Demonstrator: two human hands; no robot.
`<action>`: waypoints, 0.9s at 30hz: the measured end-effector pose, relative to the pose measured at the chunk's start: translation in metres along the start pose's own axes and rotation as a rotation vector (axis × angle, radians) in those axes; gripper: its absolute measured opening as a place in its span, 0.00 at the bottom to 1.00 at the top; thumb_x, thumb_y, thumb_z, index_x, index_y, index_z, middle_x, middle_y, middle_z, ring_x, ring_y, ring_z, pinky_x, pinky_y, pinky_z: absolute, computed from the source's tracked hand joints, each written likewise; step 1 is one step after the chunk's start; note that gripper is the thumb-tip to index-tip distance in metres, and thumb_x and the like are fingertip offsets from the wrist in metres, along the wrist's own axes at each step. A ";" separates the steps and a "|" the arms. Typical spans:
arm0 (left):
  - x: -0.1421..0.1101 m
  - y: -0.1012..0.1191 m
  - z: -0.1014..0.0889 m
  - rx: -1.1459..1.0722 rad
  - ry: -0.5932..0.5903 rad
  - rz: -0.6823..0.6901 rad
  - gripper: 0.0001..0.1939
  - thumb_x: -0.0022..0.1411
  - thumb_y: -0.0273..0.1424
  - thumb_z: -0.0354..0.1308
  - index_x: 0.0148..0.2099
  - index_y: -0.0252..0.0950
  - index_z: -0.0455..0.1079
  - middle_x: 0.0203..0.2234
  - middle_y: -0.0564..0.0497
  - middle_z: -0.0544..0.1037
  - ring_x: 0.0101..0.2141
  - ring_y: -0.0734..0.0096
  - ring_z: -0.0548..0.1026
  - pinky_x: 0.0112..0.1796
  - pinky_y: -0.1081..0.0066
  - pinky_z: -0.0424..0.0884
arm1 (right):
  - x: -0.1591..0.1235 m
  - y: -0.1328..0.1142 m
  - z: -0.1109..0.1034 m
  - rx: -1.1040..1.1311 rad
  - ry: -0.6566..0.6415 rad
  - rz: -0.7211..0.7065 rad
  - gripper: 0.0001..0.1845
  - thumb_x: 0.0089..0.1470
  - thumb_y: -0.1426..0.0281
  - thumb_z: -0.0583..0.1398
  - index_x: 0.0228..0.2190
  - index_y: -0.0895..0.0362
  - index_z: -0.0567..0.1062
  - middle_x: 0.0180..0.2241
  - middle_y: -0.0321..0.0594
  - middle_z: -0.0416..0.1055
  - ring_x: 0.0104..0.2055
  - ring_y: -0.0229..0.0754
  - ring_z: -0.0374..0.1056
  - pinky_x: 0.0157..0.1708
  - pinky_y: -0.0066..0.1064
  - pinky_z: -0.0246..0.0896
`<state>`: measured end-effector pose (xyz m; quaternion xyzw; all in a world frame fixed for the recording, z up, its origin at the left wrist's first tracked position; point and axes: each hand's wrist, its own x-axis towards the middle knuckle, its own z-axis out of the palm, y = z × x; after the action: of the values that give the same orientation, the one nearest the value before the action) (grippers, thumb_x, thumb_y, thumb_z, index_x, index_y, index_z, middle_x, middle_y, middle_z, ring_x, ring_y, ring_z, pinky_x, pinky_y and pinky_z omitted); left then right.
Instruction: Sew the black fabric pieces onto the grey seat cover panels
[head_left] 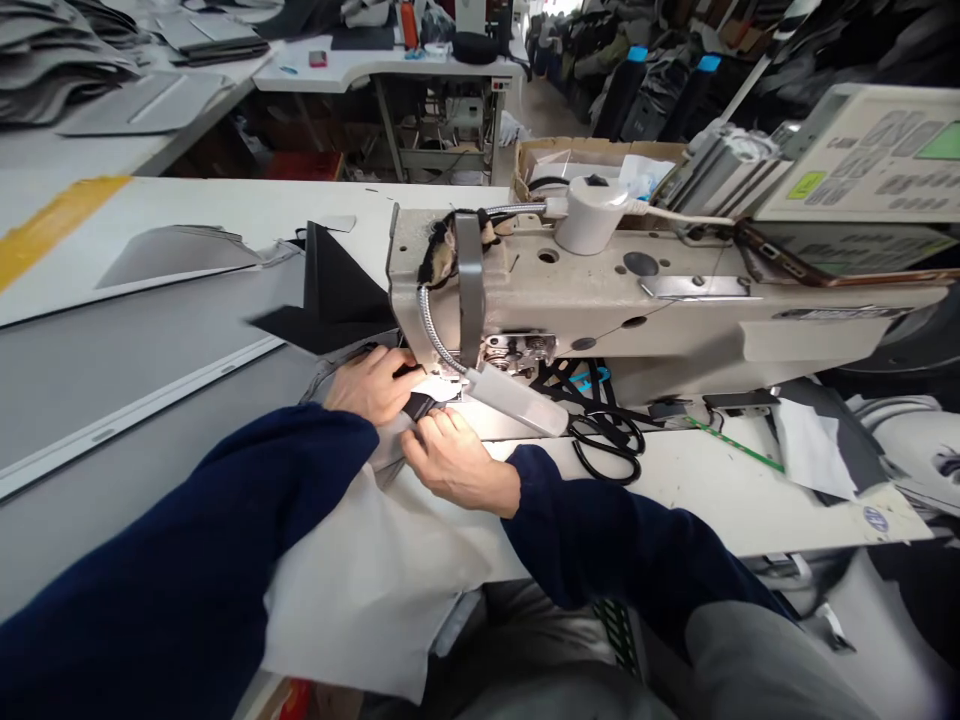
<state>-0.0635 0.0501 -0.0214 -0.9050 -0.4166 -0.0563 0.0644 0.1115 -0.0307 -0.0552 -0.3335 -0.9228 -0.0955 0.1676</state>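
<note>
My left hand (373, 382) rests with curled fingers on a black strip (417, 404) and the white fabric (375, 570), right by the needle of the beige sewing machine (637, 290). My right hand (457, 462) pinches the same strip and fabric edge just in front of the presser foot. A small lamp on a flexible neck (510, 398) lights the spot. A black fabric piece (337, 295) stands up behind the needle area. The needle itself is hidden by glare and my fingers.
Black scissors (609, 440) lie on the white table (712, 490) right of my hands. Grey panels (112, 350) stretch to the left. A control box (862, 160) and a cardboard box (577, 155) sit behind the machine. Another work table (375, 65) stands far back.
</note>
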 end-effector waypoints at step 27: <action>0.000 0.057 0.005 -0.198 0.061 -0.212 0.17 0.58 0.20 0.44 0.43 0.33 0.73 0.36 0.45 0.77 0.37 0.65 0.73 0.39 0.68 0.68 | -0.021 0.033 -0.007 0.170 -0.072 -0.157 0.08 0.53 0.75 0.51 0.30 0.61 0.69 0.30 0.46 0.63 0.31 0.44 0.53 0.32 0.35 0.49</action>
<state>-0.0195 0.0141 -0.0302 -0.8557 -0.5002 -0.1311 -0.0190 0.1497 -0.0200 -0.0547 -0.2478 -0.9563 -0.0176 0.1543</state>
